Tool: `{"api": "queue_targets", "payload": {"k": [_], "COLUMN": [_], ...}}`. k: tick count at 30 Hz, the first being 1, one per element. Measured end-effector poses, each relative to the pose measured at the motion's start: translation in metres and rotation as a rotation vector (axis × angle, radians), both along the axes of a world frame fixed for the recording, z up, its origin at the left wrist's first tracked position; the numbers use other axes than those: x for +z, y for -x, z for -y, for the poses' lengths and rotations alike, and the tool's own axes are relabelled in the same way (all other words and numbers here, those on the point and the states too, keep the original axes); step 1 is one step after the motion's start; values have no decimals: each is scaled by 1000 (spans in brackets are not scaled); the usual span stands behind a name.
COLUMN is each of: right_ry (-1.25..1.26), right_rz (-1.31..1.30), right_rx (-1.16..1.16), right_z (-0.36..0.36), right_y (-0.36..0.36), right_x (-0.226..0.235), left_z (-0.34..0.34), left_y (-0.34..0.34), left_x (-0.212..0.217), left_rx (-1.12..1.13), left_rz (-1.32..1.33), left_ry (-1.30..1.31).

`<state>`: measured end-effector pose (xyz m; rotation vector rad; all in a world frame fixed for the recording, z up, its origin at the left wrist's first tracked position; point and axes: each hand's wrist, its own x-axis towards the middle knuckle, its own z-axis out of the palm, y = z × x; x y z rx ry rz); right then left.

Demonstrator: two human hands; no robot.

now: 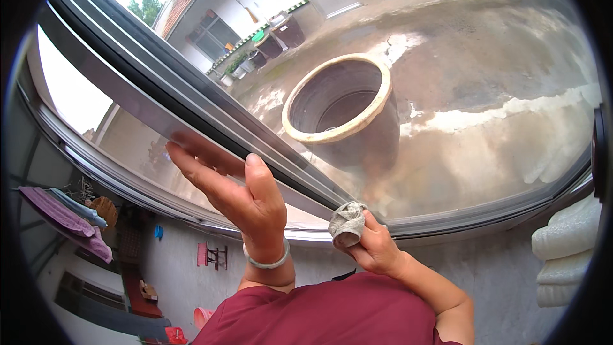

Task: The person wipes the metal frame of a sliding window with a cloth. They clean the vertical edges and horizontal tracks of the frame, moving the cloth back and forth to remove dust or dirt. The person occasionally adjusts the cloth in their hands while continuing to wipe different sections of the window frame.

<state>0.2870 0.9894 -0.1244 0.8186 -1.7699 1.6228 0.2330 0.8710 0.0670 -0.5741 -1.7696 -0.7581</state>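
Observation:
My left hand, with a pale bangle on its wrist, is open, its fingers stretched out along the grey metal window frame. The fingertips appear to rest against the frame's side. My right hand grips a bunched grey cleaning cloth. That cloth is at the lower end of the upright frame bars, close to the bottom corner of the glass pane. Part of it is hidden inside my fingers.
Beyond the glass stands a big clay vat with a pale rim, in a concrete yard. A rolled white bundle is at the right. Purple towels hang at the left, and a small pink stool stands on the floor.

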Motion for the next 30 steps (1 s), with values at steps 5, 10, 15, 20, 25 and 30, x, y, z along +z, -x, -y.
{"api": "queue_targets", "payload": {"k": [5,10,15,20,25,30], "right_ry": [60,114,67,46,289,20], "right_rz": [55,-18,-64,-129,-312,-619], "right_rx": [162,279,321,250,174,-205], "right_z": [-13,-23,-29,-37,-14,20], "right_y": [1,-1,0,5,10,30], "right_x": [9,30,46,71,137,175], "left_z": [1,-5,-1,3,12,26], "left_y": [5,6,-3,6,24,17], "left_x": [11,27,30,49,58,29], "left_rx": [165,234,282,8,166,-478], "left_rz": [-83,-153,-116,-34,-227,59], "left_ry": [75,105,100,-125,9,-384]}}
